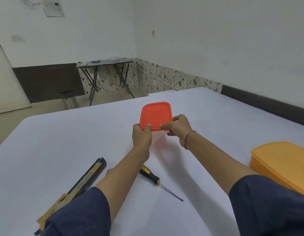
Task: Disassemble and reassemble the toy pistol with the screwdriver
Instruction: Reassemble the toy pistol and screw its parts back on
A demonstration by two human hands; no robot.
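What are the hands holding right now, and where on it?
Both hold the red square lid: the left hand pinches its near left corner, the right hand its near right corner.

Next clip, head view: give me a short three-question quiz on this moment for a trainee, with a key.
1. Fill in: the black-and-tan toy pistol lies on the white table, partly hidden by the ___ sleeve.
2. True or false: the black-and-yellow-handled screwdriver lies on the table between the forearms, held by neither hand.
3. What do the left hand and right hand hold between them? A the screwdriver; B the red square plastic lid; C the toy pistol.
Key: 1 left; 2 true; 3 B.
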